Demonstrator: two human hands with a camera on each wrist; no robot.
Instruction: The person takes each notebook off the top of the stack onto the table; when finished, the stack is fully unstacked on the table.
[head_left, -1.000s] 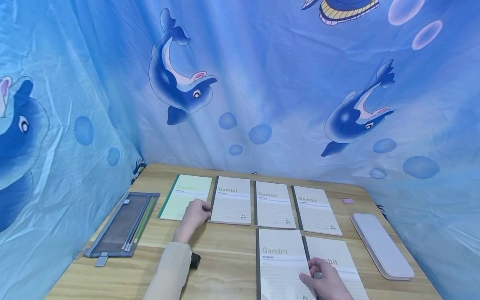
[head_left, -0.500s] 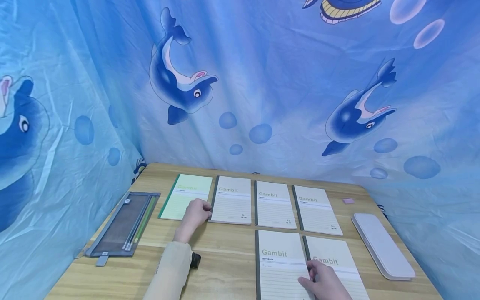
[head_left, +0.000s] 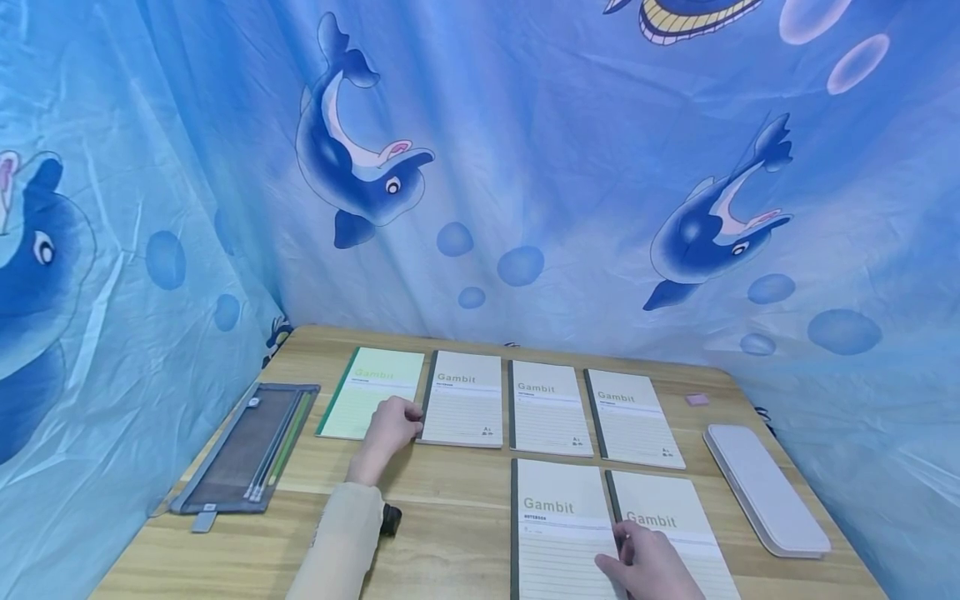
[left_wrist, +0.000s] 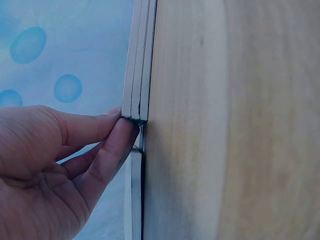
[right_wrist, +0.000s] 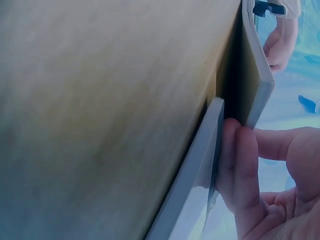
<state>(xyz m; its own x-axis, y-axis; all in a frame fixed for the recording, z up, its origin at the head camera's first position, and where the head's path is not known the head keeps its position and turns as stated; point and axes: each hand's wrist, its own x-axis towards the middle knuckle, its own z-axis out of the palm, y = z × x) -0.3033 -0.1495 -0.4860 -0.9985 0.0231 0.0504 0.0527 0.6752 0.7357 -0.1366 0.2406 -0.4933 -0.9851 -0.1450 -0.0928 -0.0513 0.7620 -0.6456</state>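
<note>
In the head view my left hand (head_left: 392, 425) is at the near left corner of the second notebook (head_left: 465, 408) in the back row, beside the green notebook (head_left: 375, 383). The left wrist view shows its thumb and index finger pinching the corner of a small stack of notebooks (left_wrist: 137, 65). My right hand (head_left: 648, 557) pinches the right edge of the front left notebook (head_left: 558, 533), thumb on top and fingers underneath. That edge of the notebook (right_wrist: 261, 85) is raised off the table in the right wrist view. Partly behind the hand lies the front right notebook (head_left: 678, 500).
Two more notebooks, one in the middle (head_left: 550, 412) and one on the right (head_left: 633, 421), continue the back row. A mesh pencil pouch (head_left: 243, 446) lies at left. To the right are a white case (head_left: 765, 492) and a pink eraser (head_left: 697, 400). A dolphin-print curtain (head_left: 525, 167) surrounds the wooden table (head_left: 442, 517).
The front left notebook has shifted slightly toward me, its right edge lower. My right hand moved a little with it, exposing more of the front right notebook's title. My left hand stays put.
</note>
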